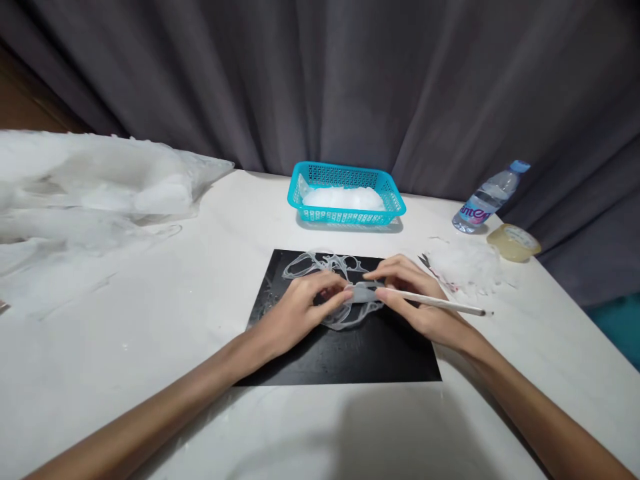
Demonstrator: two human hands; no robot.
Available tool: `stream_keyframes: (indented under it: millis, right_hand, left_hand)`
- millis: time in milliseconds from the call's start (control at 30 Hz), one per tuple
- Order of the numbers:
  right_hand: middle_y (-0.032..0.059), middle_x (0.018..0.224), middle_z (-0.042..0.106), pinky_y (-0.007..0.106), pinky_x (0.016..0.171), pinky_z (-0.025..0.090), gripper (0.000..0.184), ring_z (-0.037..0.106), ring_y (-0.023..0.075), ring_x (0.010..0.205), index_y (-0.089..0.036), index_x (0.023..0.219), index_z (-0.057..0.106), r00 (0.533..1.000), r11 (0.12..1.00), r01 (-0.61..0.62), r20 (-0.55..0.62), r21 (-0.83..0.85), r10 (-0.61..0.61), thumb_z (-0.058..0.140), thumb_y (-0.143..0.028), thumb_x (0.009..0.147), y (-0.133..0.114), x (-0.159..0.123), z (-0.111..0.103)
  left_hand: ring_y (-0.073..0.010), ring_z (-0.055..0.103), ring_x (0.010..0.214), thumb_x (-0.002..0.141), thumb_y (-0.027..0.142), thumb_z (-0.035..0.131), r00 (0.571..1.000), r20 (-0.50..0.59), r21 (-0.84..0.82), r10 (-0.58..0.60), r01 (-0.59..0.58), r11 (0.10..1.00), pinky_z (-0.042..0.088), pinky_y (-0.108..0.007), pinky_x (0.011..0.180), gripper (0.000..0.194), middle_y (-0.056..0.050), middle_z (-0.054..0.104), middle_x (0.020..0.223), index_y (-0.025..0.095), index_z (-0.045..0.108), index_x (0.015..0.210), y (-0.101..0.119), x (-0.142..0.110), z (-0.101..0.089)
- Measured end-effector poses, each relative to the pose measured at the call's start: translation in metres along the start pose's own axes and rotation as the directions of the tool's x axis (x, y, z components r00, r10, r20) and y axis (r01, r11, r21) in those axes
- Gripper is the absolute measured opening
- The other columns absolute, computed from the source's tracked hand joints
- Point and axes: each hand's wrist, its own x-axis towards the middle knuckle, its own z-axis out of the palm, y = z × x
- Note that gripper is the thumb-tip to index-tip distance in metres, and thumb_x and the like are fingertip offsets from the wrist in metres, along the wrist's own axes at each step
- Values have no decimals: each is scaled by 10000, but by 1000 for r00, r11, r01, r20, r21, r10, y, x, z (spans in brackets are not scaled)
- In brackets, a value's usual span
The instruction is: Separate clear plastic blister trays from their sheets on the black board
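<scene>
Nearest to you is the white, smooth counter (150, 373), with a soft shadow on its front part; on it lies one black mat (340, 360), flat, and your two bare hands work above it; the fingers of your left hand (310, 303) pinch the left end of one grey, half-clear piece (361, 292), and the fingers of your right hand (420, 300) grasp its right end, so the piece is between both hands, over the middle of the mat; one slim white stick (445, 303) with a dark end is also at your right hand, and it points outwards to the right; under and behind the piece there are clear, curled strips (305, 265), which overlap, so I cannot count them.

Farther, on the right, there is one heap of white fluff (470, 263), one round yellowish tub (515, 243) and one tilted-looking bottle (487, 200) with blue cap; in the middle stands one blue basket (395, 203) with white filling (345, 198) inside; at left lies a large clear plastic bag (150, 180) with white contents; behind all, one dark grey curtain (350, 80) hangs in folds.
</scene>
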Motion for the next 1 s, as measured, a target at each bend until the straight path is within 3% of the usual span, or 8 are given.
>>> stream_keyframes:
  millis: [100, 200, 333, 467, 600, 733, 900, 1000]
  right_hand:
    - [53, 1029, 622, 324, 736, 515, 124, 601, 179, 836, -238, 1087, 716, 983, 997, -4, -181, -82, -11, 638, -274, 997, 6, -3, -4]
    - [55, 995, 615, 342, 760, 525, 100, 622, 204, 889, -231, 1005, 699, 968, 964, -31, -247, -266, -37, 601, -250, 1015, 22, -10, -9]
    - [84, 1082, 558, 394, 825, 555, 175, 628, 218, 914, -215, 1138, 666, 991, 891, 6, -117, -454, -66, 528, -197, 1032, 48, -21, -11]
    - [134, 1172, 560, 496, 913, 543, 318, 595, 286, 1073, -209, 1270, 621, 997, 852, 35, -38, -522, -64, 426, -126, 1033, 44, -25, -4]
    - [112, 1124, 618, 498, 931, 529, 191, 574, 295, 1080, -234, 1209, 636, 989, 900, -4, -133, -437, -60, 562, -231, 1034, 18, -21, 18]
    - [80, 1041, 674, 454, 913, 534, 226, 605, 264, 1010, -213, 1202, 606, 994, 958, -54, -110, -282, 24, 667, -269, 992, 10, -17, 47]
    - [54, 1003, 685, 371, 861, 550, 186, 643, 207, 935, -223, 1199, 602, 977, 993, -46, -213, -111, 21, 604, -232, 1014, 9, -19, 63]
    - [49, 971, 670, 358, 826, 557, 188, 647, 201, 889, -226, 1152, 594, 966, 995, -10, -259, -95, -15, 639, -323, 998, 0, -22, 67]
  left_hand:
    - [-204, 698, 853, 1027, 450, 563, 990, -19, -237, -143, 134, 962, 543, -331, 818, 285, -25, 726, 889, 192, 644, 940, -5, 3, 5]
    - [-208, 724, 867, 997, 437, 604, 978, 12, -471, -209, 190, 862, 559, -334, 820, 235, -25, 732, 888, 211, 559, 952, -10, 0, 9]
    - [-197, 718, 879, 969, 394, 638, 976, -4, -503, -220, 188, 843, 565, -338, 825, 227, -25, 713, 905, 213, 509, 924, -13, -3, 13]
    - [-199, 712, 905, 870, 388, 736, 964, -57, -482, -261, 203, 853, 579, -362, 866, 278, -35, 702, 926, 193, 539, 899, -10, -2, 16]
    - [-172, 700, 820, 778, 369, 815, 946, -58, -561, -320, 235, 794, 576, -315, 792, 366, -14, 682, 851, 195, 498, 838, -9, -2, 15]
    - [-114, 636, 707, 739, 310, 852, 934, -81, -592, -348, 236, 771, 527, -233, 678, 463, 47, 607, 758, 213, 401, 781, -9, -3, 15]
    - [-129, 610, 678, 797, 350, 828, 974, -37, -489, -225, 178, 854, 493, -229, 617, 394, 37, 642, 806, 214, 530, 1016, -6, -5, 15]
    - [-185, 662, 818, 902, 383, 734, 984, -23, -356, -177, 158, 921, 531, -271, 714, 291, -18, 700, 920, 191, 634, 1096, -1, -7, 15]
